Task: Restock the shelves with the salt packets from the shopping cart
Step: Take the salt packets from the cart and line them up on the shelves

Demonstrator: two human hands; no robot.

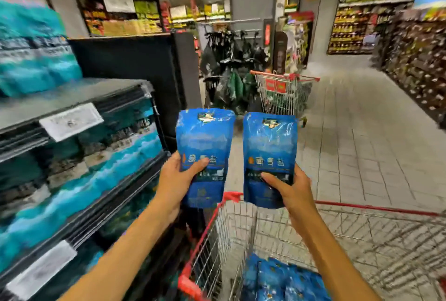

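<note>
Each hand holds one blue salt packet upright, long axis vertical, above the front rim of the cart [376, 208]: the left hand [175, 181] grips the left packet [205, 141] by its lower edge, thumb curled across the face, and the right hand [293, 191] grips the right packet [270, 146] the same way. The shelves [79, 98] stand to the left, nearer the left hand, so that packet likely goes in first. More packets [284, 279] lie in the cart's near end.
</note>
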